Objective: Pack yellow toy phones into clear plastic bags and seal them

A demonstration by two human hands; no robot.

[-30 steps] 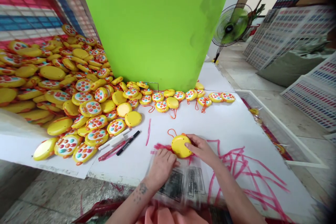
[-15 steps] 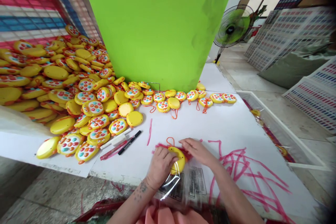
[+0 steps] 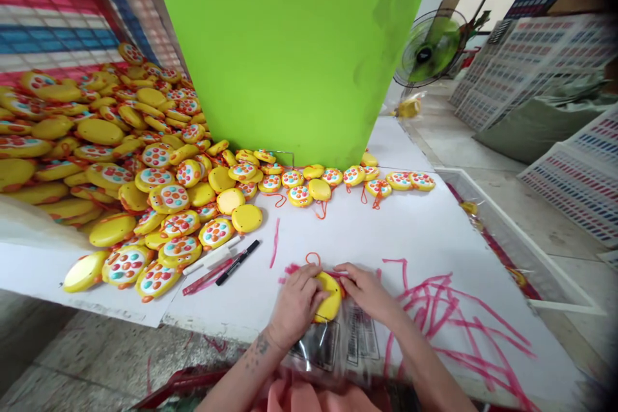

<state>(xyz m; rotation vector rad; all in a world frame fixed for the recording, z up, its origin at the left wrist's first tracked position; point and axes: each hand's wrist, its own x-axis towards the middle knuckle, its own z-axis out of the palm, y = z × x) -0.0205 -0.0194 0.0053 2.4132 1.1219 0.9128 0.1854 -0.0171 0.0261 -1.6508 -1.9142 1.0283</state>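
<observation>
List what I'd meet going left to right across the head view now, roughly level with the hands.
Cluster of yellow toys, black marker, left hand, single yellow toy, right hand, large pink scribble, white-framed box.

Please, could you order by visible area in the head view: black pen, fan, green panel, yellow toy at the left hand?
1. Green panel
2. Fan
3. Yellow toy, partly covered by the left hand
4. Black pen, long but thin
</observation>
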